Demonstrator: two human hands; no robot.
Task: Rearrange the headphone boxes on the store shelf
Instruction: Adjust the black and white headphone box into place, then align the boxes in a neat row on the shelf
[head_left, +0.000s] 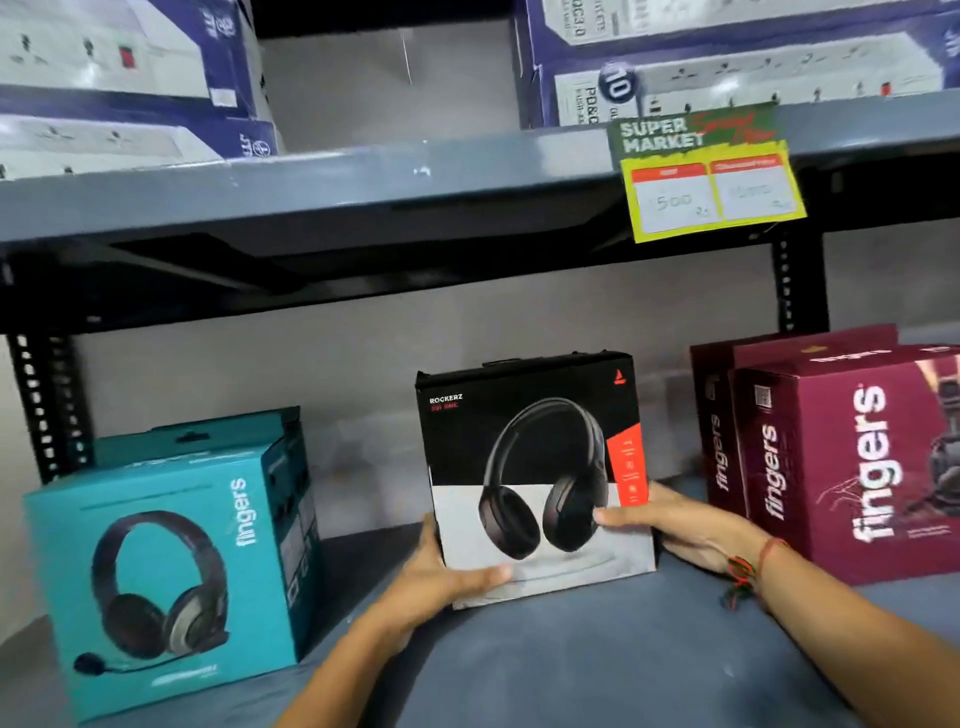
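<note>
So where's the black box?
The black box stands mid-shelf in the head view, held by the left hand and right hand, between the teal box and maroon boxes.

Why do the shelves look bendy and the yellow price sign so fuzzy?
Head view: the wide lens bows the grey shelf; motion blur smears the price tag and top boxes; the black box between both hands stays sharpest; under the shelf it is dark.

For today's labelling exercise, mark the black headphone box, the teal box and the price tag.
black headphone box (524, 415): head view, upper front face.
teal box (156, 587): head view, front face.
price tag (706, 176): head view, middle of the card.
</note>
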